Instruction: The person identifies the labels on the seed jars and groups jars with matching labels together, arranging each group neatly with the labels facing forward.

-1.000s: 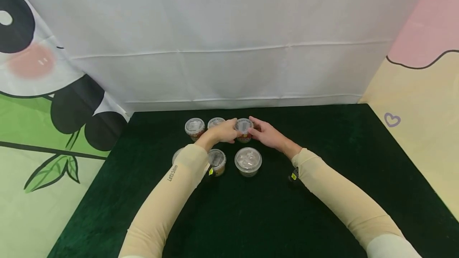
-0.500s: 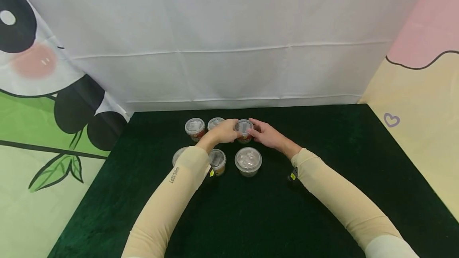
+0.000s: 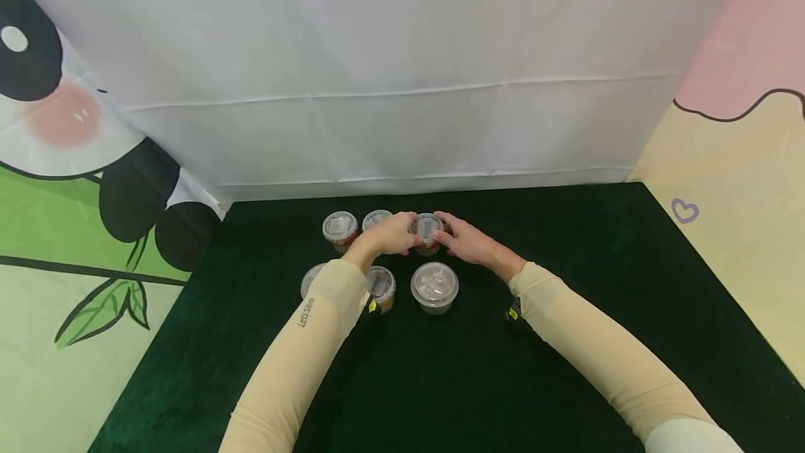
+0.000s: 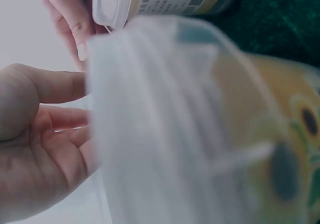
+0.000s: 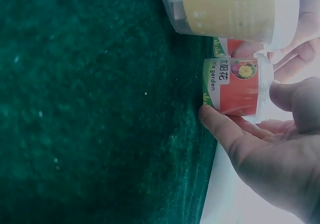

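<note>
In the head view, a small lidded plastic tub (image 3: 427,228) stands at the right end of the back row, between both hands. Its red "little garden" label with a flower picture shows in the right wrist view. My right hand (image 3: 467,238) grips the tub's right side, thumb by the lid and a finger low at the base. My left hand (image 3: 393,233) holds the opposite side, its fingertips partly hidden behind a blurred sunflower-print tub (image 4: 295,129) in the left wrist view. A larger clear-lidded tub (image 3: 435,286) sits just in front.
More lidded tubs stand to the left: a back-row tub (image 3: 339,228), a neighbouring tub (image 3: 376,218) half behind the left hand, and front-row tubs (image 3: 381,284) beside the left sleeve. A dark green cloth (image 3: 503,383) covers the table. A white backdrop (image 3: 402,124) hangs at the far edge.
The head view has shifted slightly, so the scene sits a little lower in it. Both hands stay at the same tub, with only slight finger movement.
</note>
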Tool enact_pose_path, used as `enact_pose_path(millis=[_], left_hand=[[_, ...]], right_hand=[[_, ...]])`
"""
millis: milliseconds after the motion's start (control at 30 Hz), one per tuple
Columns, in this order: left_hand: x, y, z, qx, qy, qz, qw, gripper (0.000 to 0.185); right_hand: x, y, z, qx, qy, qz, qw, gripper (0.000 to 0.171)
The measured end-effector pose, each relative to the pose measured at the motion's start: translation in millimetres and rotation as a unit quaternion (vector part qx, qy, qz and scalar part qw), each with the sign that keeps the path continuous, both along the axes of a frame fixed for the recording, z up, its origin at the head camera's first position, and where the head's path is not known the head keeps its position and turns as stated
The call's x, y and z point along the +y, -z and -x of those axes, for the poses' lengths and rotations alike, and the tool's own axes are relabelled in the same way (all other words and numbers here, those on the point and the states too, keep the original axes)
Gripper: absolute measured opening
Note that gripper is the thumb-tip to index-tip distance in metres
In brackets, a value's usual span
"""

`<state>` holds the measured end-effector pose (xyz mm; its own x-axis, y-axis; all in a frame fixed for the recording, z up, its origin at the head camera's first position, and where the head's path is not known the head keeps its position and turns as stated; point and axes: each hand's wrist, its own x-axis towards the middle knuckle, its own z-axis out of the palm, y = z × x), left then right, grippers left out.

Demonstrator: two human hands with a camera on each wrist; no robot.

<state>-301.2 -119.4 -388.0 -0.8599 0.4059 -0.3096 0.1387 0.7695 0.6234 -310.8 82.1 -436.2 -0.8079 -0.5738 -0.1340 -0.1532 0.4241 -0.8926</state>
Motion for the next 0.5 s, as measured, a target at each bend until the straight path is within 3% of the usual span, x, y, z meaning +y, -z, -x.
enact_pose_path(millis=[333, 500], left_hand=[[-6.1, 0.1, 0.8, -0.012, -0.024, -0.023, 0.9994, 0.064], [-5.9, 3.9, -0.1, 0.014, -0.034, -0.015, 0.9992, 0.066]], right_hand=[[-1.3, -3.1, 2.7, 0.001, 0.002, 0.0, 1.0, 0.059], [7.0, -5.5, 6.7, 0.026, 0.012, -0.044, 0.999, 0.06]])
